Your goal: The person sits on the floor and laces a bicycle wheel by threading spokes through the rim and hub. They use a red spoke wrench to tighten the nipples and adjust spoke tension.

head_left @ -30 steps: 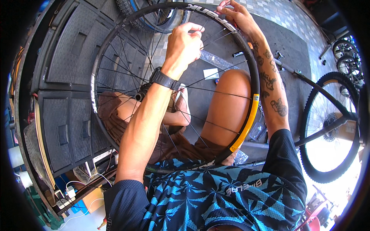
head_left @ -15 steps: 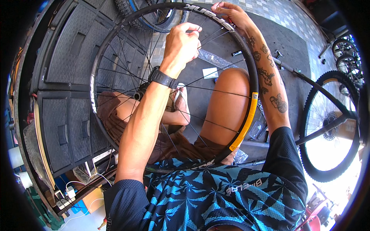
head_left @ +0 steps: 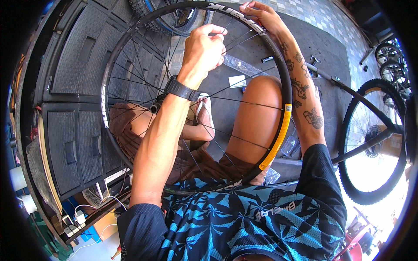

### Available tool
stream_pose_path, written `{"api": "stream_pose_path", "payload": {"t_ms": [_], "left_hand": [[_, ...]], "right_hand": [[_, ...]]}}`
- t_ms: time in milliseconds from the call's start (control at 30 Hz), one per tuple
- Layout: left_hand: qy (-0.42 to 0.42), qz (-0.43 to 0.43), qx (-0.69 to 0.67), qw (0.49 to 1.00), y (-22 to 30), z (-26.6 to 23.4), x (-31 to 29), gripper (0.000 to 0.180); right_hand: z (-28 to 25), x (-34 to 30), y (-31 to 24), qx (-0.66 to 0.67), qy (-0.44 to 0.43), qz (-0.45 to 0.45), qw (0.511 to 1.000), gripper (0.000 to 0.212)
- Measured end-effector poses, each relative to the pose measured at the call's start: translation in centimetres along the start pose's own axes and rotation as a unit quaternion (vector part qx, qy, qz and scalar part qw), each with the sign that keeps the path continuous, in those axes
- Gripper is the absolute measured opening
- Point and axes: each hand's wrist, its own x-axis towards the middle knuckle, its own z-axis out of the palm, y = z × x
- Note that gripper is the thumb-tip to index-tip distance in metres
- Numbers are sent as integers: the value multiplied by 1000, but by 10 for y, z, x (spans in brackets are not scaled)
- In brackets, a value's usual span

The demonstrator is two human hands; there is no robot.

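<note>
A black bicycle wheel rim (head_left: 286,82), laced with thin black spokes and without a tyre, stands over my lap and legs. A yellow-orange sticker (head_left: 277,139) marks its right side. My left hand (head_left: 203,47), with a black watch on the wrist, reaches across the wheel. Its thumb and forefinger are pinched on a spoke just below the upper rim. My right hand (head_left: 263,16) is at the outer edge of the rim, at the upper right. Its fingertips are closed together there; whatever they hold is too small to tell. The hub (head_left: 155,107) is partly hidden by my left forearm.
Black drawers (head_left: 72,143) line the left side. A bicycle frame with a knobby-tyred wheel (head_left: 348,174) lies at right. Another tyred wheel (head_left: 150,21) is at the far left. A white card (head_left: 237,81) and a small black cylinder (head_left: 267,59) lie on the dark mat (head_left: 313,41).
My left hand and wrist have shifted very slightly left. The right hand stays at the rim, and the wheel has barely moved.
</note>
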Motion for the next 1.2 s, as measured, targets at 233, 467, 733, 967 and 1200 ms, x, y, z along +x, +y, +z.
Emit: {"api": "stream_pose_path", "payload": {"t_ms": [233,467,733,967,1200], "left_hand": [[-4,-6,-4,1000,1,0,-1,23],[-16,8,14,1000,-1,-2,0,25],[14,35,96,995,-2,-4,4,24],[191,412,425,783,23,54,38,27],[28,161,527,834,64,85,77,45]], "right_hand": [[1,-4,-3,-1,10,22,1000,9],[6,0,-4,32,-11,33,999,8],[-1,-3,-1,45,-43,86,994,4],[-8,-1,8,74,-52,25,996,17],[-21,-12,-3,223,-176,50,957,17]]}}
